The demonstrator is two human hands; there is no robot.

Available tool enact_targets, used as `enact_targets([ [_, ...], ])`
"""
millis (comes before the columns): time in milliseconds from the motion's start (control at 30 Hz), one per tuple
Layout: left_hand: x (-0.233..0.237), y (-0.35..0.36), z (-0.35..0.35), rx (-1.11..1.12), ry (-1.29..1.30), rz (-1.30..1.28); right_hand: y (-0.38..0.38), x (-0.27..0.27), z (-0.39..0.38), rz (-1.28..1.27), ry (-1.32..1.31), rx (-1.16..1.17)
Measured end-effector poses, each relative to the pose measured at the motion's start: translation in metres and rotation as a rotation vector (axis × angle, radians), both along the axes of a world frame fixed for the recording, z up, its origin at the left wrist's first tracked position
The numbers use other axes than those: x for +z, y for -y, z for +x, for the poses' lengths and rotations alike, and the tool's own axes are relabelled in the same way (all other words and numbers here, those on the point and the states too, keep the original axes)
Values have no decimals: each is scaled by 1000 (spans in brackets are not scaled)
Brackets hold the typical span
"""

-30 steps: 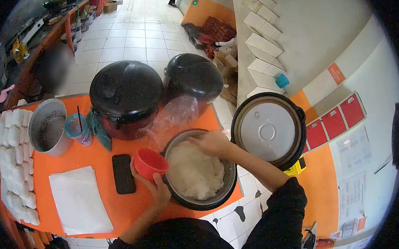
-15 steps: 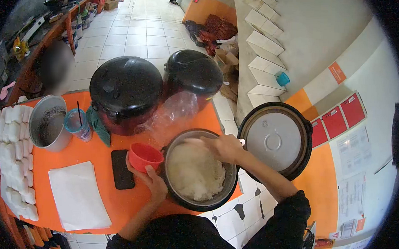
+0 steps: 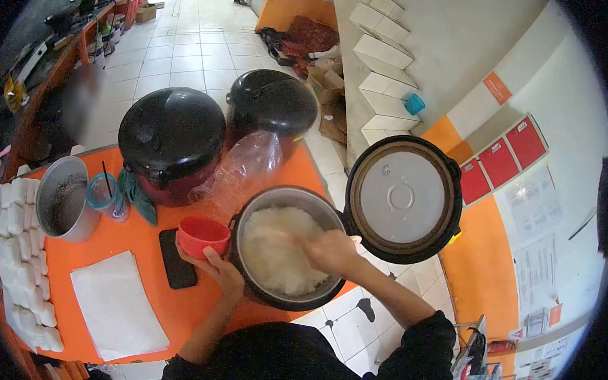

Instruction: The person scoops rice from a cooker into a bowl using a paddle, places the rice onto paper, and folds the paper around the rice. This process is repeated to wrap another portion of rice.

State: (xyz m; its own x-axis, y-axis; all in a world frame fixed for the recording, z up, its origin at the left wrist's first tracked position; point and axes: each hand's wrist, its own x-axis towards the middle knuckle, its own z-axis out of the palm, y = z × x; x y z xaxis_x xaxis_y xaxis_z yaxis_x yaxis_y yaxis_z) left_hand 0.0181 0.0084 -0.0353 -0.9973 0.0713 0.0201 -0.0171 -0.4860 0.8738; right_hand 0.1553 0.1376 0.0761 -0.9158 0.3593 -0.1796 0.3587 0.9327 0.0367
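My left hand point(image 3: 217, 269) is wrapped round a red bowl point(image 3: 203, 236), held upright just left of the open rice cooker point(image 3: 291, 303). White rice point(image 3: 273, 260) fills much of the cooker's pot, and a little steam blurs it. Over the pot's right side, my right hand point(image 3: 332, 252) is closed on a pale utensil, whose far end point(image 3: 284, 236) reaches into the rice and is hard to make out. The cooker's lid point(image 3: 403, 199) stands open to the right.
Two dark lidded cookers point(image 3: 173, 131) point(image 3: 273, 102) and a plastic bag point(image 3: 247, 163) stand behind. Left are a metal pot point(image 3: 82, 216), a cup point(image 3: 108, 197), a green cloth point(image 3: 138, 198), a phone point(image 3: 176, 259), paper sheets point(image 3: 119, 307) and stacked white packets point(image 3: 22, 258).
My right hand has moved down and nearer from the pot's far side. The whole view has shifted, so the table's things appear further left.
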Motion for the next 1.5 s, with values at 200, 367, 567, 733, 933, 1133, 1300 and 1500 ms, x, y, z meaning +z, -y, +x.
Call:
enact_targets([
  [200, 5, 2, 1, -37, 17, 10, 9, -4, 20, 126, -7, 146],
  [367, 18, 11, -3, -84, -117, -147, -19, 43, -11, 284, 224, -64],
  [567, -13, 4, -3, -70, -86, -50, -71, -39, -42, 281, 284, 281],
  [733, -22, 4, -4, -11, -139, -67, -68, -7, -40, 138, 243, 193],
  [933, -21, 4, -1, -11, -102, -44, -42, 7, -26, 115, 271, 73],
  [1133, -8, 1, -2, 30, -128, -48, -21, 3, -16, -36, 293, -28],
  [1300, 1, 0, -4, 48, -132, -7, 2, -4, 0, -55, 228, -90],
  [1500, 41, 14, -7, -164, -422, 86, 46, -14, 44, 641, 49, 481],
])
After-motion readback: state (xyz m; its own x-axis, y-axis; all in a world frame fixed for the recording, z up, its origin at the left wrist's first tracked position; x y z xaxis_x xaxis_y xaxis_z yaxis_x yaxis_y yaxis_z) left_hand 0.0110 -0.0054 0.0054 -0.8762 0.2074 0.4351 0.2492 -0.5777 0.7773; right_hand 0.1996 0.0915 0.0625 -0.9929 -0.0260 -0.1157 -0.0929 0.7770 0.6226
